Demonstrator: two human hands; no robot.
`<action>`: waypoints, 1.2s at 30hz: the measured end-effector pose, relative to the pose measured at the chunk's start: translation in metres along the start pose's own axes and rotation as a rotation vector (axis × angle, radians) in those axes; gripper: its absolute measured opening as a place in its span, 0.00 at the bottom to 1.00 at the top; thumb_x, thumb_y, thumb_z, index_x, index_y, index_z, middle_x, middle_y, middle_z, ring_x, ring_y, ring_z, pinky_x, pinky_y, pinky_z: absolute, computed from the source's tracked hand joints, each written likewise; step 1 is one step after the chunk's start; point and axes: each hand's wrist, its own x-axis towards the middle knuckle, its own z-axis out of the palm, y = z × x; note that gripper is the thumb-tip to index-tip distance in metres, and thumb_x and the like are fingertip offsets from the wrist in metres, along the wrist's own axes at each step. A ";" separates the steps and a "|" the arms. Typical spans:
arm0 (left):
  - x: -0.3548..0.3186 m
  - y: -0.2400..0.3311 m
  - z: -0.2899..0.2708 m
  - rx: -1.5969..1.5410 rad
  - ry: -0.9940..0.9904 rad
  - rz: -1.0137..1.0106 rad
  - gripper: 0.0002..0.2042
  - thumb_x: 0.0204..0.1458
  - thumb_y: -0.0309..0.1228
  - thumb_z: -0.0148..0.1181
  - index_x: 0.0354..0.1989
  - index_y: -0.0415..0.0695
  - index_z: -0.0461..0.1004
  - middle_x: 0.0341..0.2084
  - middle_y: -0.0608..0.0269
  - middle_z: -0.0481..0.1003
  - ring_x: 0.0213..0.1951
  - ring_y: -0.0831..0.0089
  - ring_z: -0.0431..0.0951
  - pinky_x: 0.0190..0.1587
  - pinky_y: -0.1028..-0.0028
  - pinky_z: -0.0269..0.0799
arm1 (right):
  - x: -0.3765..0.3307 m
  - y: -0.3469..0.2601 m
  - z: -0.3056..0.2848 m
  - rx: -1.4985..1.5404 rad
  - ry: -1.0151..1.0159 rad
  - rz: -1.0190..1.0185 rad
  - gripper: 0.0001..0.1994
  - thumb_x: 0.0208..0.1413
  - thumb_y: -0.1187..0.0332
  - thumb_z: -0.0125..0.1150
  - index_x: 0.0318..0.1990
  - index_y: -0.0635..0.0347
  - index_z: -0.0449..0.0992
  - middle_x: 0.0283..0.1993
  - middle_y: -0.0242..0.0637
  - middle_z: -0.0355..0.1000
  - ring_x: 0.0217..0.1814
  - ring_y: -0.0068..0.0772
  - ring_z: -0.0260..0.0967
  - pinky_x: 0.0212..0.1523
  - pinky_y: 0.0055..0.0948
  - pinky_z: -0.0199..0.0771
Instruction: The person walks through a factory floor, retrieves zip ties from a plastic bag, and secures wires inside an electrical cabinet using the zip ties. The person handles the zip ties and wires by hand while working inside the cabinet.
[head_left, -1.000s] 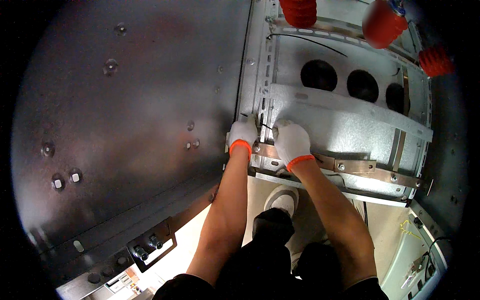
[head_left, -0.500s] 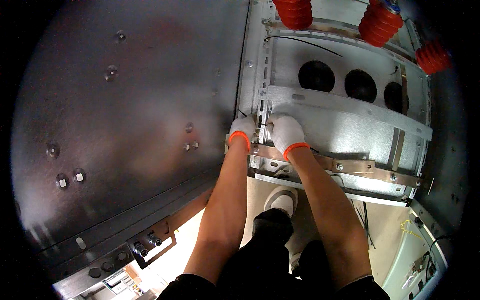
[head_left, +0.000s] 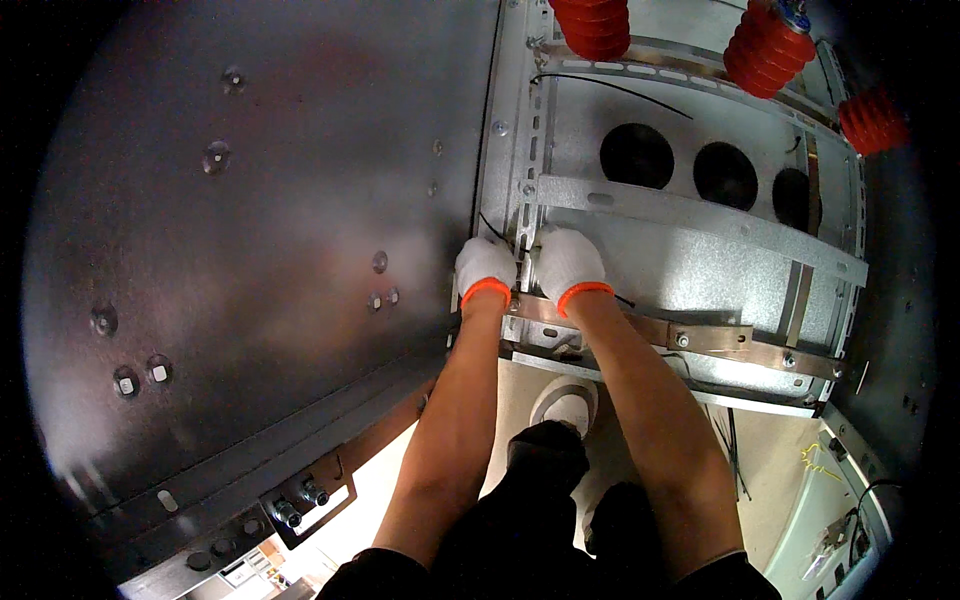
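White knitted gloves with orange cuffs cover both hands, close together at a slotted metal upright [head_left: 534, 150] inside a metal cabinet. My left hand [head_left: 485, 264] is closed beside the upright, near a thin black cable tie [head_left: 493, 228] that slants up past its fingers. Just right of the upright, my right hand [head_left: 569, 262] is curled closed, back of the hand up; the tie runs toward its fingertips. Both sets of fingertips are largely hidden by the gloves. Below the hands a flat copper bar [head_left: 630, 325] crosses the cabinet.
A dark steel panel [head_left: 280, 220] fills the left. Red ribbed insulators [head_left: 768, 50] hang at the upper right, above a plate with round black holes [head_left: 637, 156]. Another black tie [head_left: 620, 92] sticks out from the upright. Several loose black ties [head_left: 734, 450] lie on the floor.
My left hand has turned and moved slightly down, and more of the black tie shows above it. My right hand has shifted slightly, with its fingers turned further under.
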 end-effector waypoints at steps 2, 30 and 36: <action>0.016 -0.003 0.007 -0.114 -0.087 -0.065 0.20 0.58 0.41 0.52 0.39 0.33 0.81 0.41 0.37 0.79 0.46 0.43 0.80 0.50 0.53 0.74 | 0.000 -0.001 0.000 -0.012 -0.057 0.018 0.09 0.54 0.72 0.57 0.36 0.59 0.84 0.41 0.52 0.80 0.46 0.54 0.79 0.47 0.47 0.80; -0.003 -0.029 0.027 -0.489 0.268 0.068 0.15 0.54 0.33 0.60 0.46 0.36 0.79 0.42 0.40 0.79 0.39 0.48 0.81 0.43 0.61 0.74 | -0.032 0.011 -0.053 0.300 -0.217 -0.262 0.09 0.55 0.66 0.60 0.37 0.61 0.81 0.37 0.47 0.79 0.39 0.45 0.77 0.42 0.41 0.76; -0.045 -0.044 0.026 -0.494 0.429 0.437 0.10 0.57 0.32 0.62 0.32 0.36 0.79 0.25 0.50 0.78 0.27 0.59 0.78 0.35 0.64 0.72 | -0.032 0.018 -0.081 0.662 -0.478 -0.302 0.13 0.51 0.64 0.61 0.41 0.59 0.83 0.37 0.42 0.80 0.38 0.35 0.77 0.43 0.31 0.75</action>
